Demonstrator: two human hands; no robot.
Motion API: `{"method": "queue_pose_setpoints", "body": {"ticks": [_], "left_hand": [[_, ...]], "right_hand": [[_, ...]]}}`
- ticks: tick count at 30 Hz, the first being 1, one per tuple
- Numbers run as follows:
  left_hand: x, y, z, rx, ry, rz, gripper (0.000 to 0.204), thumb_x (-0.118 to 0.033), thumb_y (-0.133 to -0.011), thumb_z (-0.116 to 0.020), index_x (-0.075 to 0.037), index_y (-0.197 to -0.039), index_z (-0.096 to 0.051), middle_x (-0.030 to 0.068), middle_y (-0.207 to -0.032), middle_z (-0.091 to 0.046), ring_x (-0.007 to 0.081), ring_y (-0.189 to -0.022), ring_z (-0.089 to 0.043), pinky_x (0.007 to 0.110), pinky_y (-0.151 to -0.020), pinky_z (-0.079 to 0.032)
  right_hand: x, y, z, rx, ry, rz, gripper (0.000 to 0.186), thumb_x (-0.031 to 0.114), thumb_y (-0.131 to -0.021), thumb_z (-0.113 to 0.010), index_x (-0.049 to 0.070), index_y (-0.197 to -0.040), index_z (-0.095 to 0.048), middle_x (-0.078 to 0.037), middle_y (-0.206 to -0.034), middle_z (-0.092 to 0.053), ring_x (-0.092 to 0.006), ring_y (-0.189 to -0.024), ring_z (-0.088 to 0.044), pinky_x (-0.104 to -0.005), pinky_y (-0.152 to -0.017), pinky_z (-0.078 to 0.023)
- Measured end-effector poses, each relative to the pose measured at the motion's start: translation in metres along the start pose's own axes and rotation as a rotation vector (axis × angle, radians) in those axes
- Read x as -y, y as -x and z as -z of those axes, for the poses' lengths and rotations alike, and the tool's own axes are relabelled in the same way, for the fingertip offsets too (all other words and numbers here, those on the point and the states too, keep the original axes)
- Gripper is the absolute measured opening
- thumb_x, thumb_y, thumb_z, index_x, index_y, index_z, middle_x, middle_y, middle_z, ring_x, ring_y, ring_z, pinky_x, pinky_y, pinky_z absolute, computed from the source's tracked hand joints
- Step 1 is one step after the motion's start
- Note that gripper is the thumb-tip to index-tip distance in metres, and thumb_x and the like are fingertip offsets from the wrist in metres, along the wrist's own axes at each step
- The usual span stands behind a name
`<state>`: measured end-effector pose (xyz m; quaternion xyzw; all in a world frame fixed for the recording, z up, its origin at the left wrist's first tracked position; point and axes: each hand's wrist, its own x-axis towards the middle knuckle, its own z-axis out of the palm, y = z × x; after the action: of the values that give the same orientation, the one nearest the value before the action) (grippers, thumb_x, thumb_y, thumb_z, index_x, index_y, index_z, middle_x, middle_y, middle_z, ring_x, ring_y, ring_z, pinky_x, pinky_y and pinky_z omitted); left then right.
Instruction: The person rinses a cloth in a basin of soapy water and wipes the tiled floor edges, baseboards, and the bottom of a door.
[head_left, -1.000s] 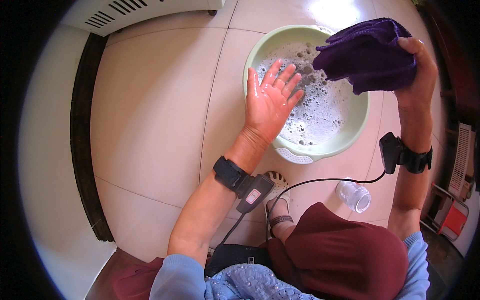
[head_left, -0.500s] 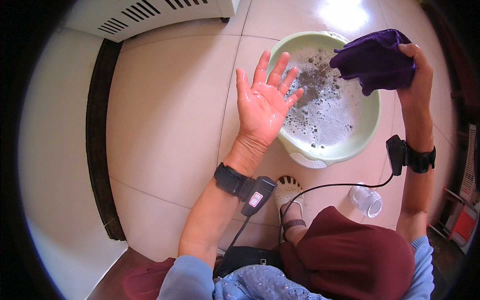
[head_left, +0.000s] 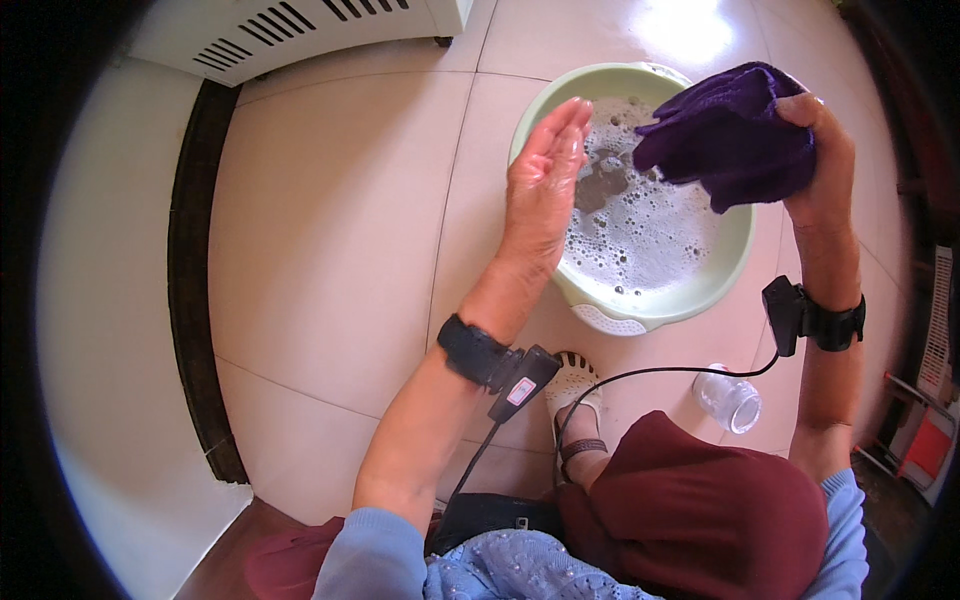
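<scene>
A pale green basin of foamy, bubbly water stands on the floor in front of me. My left hand is over the basin's left side, wet and turned edgewise, its fingers stretched out with nothing held. Up at the basin's right side, my right hand grips a dark purple cloth, which hangs folded over the foam.
A clear plastic jar lies on its side on the tiled floor, near my sandalled foot. A white slotted unit sits at upper left, beside a wall. A red and white folded item is at far right.
My left hand has rotated from palm up with spread fingers to edgewise with fingers closer together. My right hand and the cloth have shifted slightly left and lower since half a second ago.
</scene>
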<state>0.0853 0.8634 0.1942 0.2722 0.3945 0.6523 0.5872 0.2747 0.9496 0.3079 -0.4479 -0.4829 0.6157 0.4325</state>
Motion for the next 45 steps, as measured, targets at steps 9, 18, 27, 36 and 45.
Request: {"method": "queue_pose_setpoints", "body": {"ticks": [9, 18, 27, 36, 45], "left_hand": [[0.008, 0.007, -0.036, 0.241, 0.261, 0.252, 0.060, -0.050, -0.095, -0.021, -0.006, -0.131, -0.039, 0.0132, -0.120, -0.053, 0.0230, -0.110, -0.052, 0.043, -0.095, -0.041], [-0.012, 0.016, -0.048, 0.223, 0.691, 0.395, 0.057, -0.057, -0.085, -0.045, -0.012, -0.121, -0.045, 0.0075, -0.114, -0.051, 0.0199, -0.103, -0.052, 0.041, -0.086, -0.047], [-0.012, 0.011, -0.026, 0.183, 0.329, 0.486, 0.026, -0.010, -0.074, -0.071, -0.009, -0.095, -0.057, 0.0016, -0.083, -0.059, 0.0115, -0.073, -0.059, 0.025, -0.055, -0.049], [0.004, 0.015, -0.030, 0.334, -0.383, 0.361, 0.026, -0.005, -0.061, -0.067, 0.000, -0.086, -0.059, 0.0038, -0.068, -0.057, 0.0101, -0.057, -0.055, 0.023, -0.047, -0.045], [0.009, 0.014, -0.033, 0.253, -1.304, 0.044, 0.033, -0.016, -0.066, -0.069, 0.002, -0.091, -0.054, 0.0204, -0.077, -0.062, 0.0364, -0.077, -0.062, 0.039, -0.067, -0.051]], "right_hand": [[0.002, -0.012, -0.014, 0.248, 0.188, 0.063, 0.034, 0.019, -0.073, -0.053, -0.001, -0.100, -0.057, -0.009, -0.085, -0.062, -0.0156, -0.073, -0.061, -0.0231, -0.071, -0.051], [-0.036, 0.018, -0.034, 0.333, 0.885, 0.450, 0.033, 0.016, -0.074, -0.064, 0.002, -0.103, -0.058, -0.015, -0.091, -0.061, -0.0253, -0.084, -0.061, -0.0359, -0.076, -0.049], [-0.013, 0.015, -0.008, 0.529, 1.039, 0.627, 0.051, -0.004, -0.068, -0.061, 0.013, -0.116, -0.054, -0.006, -0.114, -0.055, -0.0222, -0.105, -0.054, -0.0317, -0.088, -0.046], [-0.066, 0.016, -0.026, 0.751, 1.352, 0.700, 0.045, 0.004, -0.068, -0.062, 0.016, -0.110, -0.052, -0.007, -0.101, -0.057, -0.0276, -0.092, -0.058, -0.0381, -0.072, -0.049], [-0.079, 0.014, -0.022, 0.675, 1.408, 0.310, 0.033, 0.009, -0.060, -0.068, 0.002, -0.090, -0.054, -0.016, -0.079, -0.061, -0.0324, -0.073, -0.061, -0.0378, -0.063, -0.048]]}}
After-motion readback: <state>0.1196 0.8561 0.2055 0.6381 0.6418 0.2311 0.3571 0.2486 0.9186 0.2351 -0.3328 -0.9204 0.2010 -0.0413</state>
